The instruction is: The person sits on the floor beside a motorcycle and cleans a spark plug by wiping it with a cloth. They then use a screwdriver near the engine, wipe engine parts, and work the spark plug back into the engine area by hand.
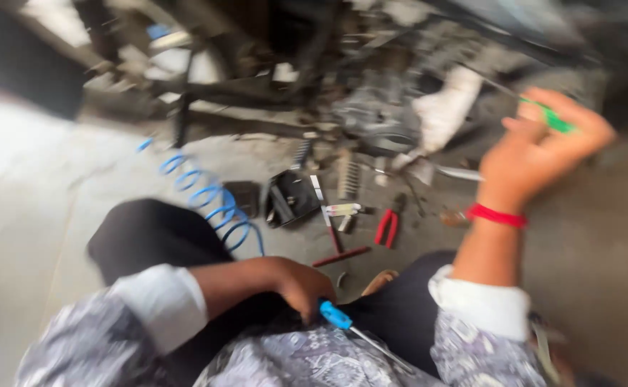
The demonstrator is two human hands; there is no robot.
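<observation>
My left hand (296,285) rests low over my lap, shut on a blue-handled screwdriver (337,316) whose metal shaft points down to the right. My right hand (543,143) is raised at the right, a red band (498,216) on its wrist, and grips a green-handled tool (554,118) with a thin metal shaft running up to the left. Both hands are blurred by motion. Ahead on the floor sits a grey engine part (378,118) under a dark vehicle frame.
On the concrete floor lie a blue coiled air hose (206,193), a black boxy part (290,197), a coil spring (348,178), red-handled pliers (387,228), a red rod (341,256) and a white cloth (449,107). My dark-trousered knees fill the foreground.
</observation>
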